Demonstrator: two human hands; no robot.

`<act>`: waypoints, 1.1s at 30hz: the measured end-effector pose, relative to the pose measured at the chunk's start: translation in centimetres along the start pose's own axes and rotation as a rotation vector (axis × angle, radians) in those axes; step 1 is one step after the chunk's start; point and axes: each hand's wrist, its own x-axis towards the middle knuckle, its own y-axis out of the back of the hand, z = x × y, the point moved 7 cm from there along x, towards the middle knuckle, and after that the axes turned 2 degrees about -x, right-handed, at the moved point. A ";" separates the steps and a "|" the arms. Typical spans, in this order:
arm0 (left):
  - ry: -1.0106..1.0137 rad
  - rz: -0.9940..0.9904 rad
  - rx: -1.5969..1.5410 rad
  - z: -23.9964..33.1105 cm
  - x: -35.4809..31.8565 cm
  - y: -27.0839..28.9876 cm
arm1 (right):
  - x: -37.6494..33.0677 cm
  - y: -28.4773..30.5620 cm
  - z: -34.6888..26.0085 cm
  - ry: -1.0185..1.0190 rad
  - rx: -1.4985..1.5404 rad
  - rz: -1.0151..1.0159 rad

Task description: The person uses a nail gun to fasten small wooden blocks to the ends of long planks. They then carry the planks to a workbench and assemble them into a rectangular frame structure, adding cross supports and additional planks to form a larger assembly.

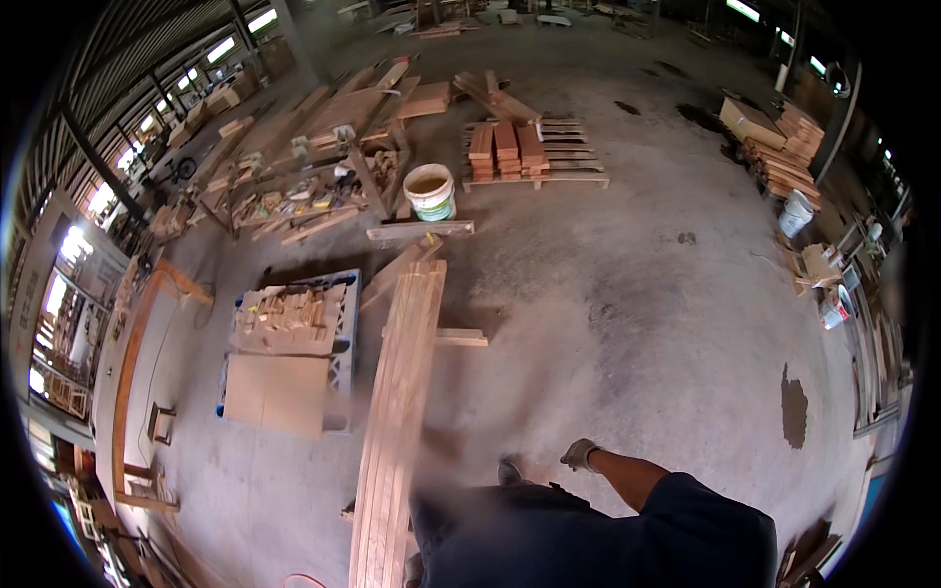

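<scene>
My right hand [580, 454], in a grey work glove, hangs over the concrete floor with the arm held out to the right. Its fingers look curled in, and nothing shows in them. My left hand is not in view; my dark shirt fills the lower middle. Close to my left side runs a long stack of light wooden boards [400, 392], laid side by side and raised on wooden crosspieces [461, 337]. One of my shoes [509, 472] shows below me, near the right hand.
Left of the boards, a blue pallet [342, 358] bears a cardboard sheet [276, 394] and small wood pieces [294, 312]. Ahead stand a white bucket [430, 193] and a wooden pallet [573, 157] with reddish boards [506, 147]. An orange-brown frame [125, 392] stands at left, stacked lumber [784, 162] far right.
</scene>
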 end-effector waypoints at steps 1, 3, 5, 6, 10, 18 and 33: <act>0.020 -0.007 -0.014 -0.1 0.0 -0.3 | -0.1 0.0 -0.4 0.021 -0.045 -0.004; 0.042 -0.024 -0.033 0.1 0.8 -0.7 | -0.7 0.2 -0.8 0.050 -0.058 -0.008; 0.083 -0.032 -0.066 0.2 1.2 -1.4 | -2.0 0.6 -2.1 0.084 -0.002 -0.019; 0.076 -0.038 -0.065 0.6 1.5 -1.6 | -2.2 0.8 -2.6 0.075 -0.038 -0.025; 0.084 -0.072 -0.100 1.7 2.2 -2.4 | -1.6 -1.2 -1.8 0.056 -0.097 -0.045; 0.080 -0.118 -0.154 0.4 1.9 -2.5 | -3.3 -3.1 -4.1 0.079 -0.295 -0.010; -0.039 -0.729 -1.088 -15.9 -1.6 1.7 | -12.3 -14.9 -6.9 -0.072 -0.073 -0.060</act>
